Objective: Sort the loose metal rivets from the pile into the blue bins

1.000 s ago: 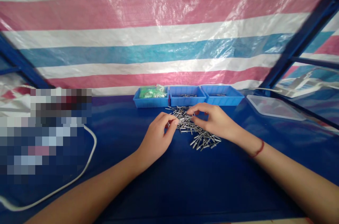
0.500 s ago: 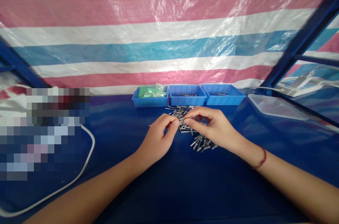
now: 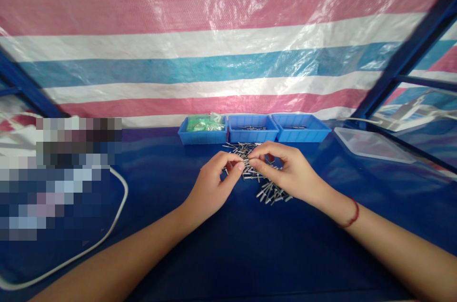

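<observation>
Far-left area (image 3: 67, 173) pixelated beyond recognition, fingertip contents too small to tell, both forearms cut off by edges

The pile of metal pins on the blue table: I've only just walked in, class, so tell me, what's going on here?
A person has both bare hands at a loose pile of metal pins. The left hand and right hand nearly meet over it, fingertips pinched; whether either grips a pin is too small to tell. Behind the pile, three blue bins stand in a row: the left bin holds green packaging, while the middle bin and right bin hold some thin metal pieces.
</observation>
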`<state>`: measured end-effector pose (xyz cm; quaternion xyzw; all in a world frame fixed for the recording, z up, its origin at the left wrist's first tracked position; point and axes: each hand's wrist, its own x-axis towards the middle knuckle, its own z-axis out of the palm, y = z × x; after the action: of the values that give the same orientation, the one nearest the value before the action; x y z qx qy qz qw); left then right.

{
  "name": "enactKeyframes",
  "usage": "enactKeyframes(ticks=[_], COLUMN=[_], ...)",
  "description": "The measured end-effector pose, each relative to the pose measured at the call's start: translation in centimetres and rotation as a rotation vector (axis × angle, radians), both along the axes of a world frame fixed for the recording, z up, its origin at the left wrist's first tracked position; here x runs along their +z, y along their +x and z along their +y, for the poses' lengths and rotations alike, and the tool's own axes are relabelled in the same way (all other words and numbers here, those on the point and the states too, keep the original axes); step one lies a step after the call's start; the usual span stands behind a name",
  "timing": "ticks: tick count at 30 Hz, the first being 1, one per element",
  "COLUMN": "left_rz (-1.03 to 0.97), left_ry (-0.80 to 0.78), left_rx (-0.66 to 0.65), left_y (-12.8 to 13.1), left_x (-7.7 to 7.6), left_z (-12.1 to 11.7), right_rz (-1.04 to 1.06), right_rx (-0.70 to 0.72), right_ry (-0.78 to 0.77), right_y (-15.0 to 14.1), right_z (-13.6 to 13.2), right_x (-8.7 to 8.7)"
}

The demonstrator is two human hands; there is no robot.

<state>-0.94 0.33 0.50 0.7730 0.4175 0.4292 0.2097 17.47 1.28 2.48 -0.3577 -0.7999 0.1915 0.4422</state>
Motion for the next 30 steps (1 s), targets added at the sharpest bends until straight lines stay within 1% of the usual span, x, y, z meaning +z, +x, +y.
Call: enactKeyframes(ticks=[3, 9, 11, 13, 14, 16, 19, 21, 23, 26, 28, 30], left_rz=[-0.012, -0.006, 0.003, 0.006, 0.004, -0.003, 0.033, 0.096, 0.161, 0.253, 0.345, 0.450], left_ry=[0.048, 0.095, 0.090, 0.071, 0.060, 0.039, 0.020, 0.028, 0.066, 0.125, 0.151, 0.176], left_rx=[0.023, 0.032, 0.024, 0.017, 0.018, 0.020, -0.009, -0.061, -0.115, -0.174, -0.190, -0.208], left_y=[0.0, -0.1, -0.2, -0.2, -0.1, -0.1, -0.1, 0.0, 0.0, 0.1, 0.2, 0.2], left_x=[0.2, 0.5, 0.3, 0.1, -0.1, -0.3, -0.3, -0.1, 0.0, 0.1, 0.0, -0.1], left_z=[-0.2, -0.3, -0.2, -0.2, -0.1, -0.1, -0.2, -0.3, -0.4, -0.5, -0.5, -0.7], right_rz=[-0.053, -0.109, -0.105, -0.064, -0.018, 0.128, 0.447, 0.663, 0.805, 0.876, 0.889, 0.895], right_rx=[0.034, 0.117, 0.138, 0.136, 0.114, 0.011, -0.231, -0.390, -0.505, -0.589, -0.611, -0.601], right_ry=[0.034, 0.007, -0.032, -0.105, -0.150, -0.242, -0.383, -0.495, -0.576, -0.619, -0.626, -0.620], right_y=[0.1, -0.1, -0.3, -0.3, -0.2, 0.3, 1.8, 3.1, 4.6, 6.2, 6.7, 6.7], right_z=[0.2, 0.0, -0.1, 0.1, 0.4, 1.3, 3.2, 4.5, 5.6, 6.5, 6.8, 6.7], right_x=[-0.1, -0.3, -0.4, -0.6, -0.7, -0.8, -0.7, -0.6, -0.5, -0.4, -0.3, -0.2])
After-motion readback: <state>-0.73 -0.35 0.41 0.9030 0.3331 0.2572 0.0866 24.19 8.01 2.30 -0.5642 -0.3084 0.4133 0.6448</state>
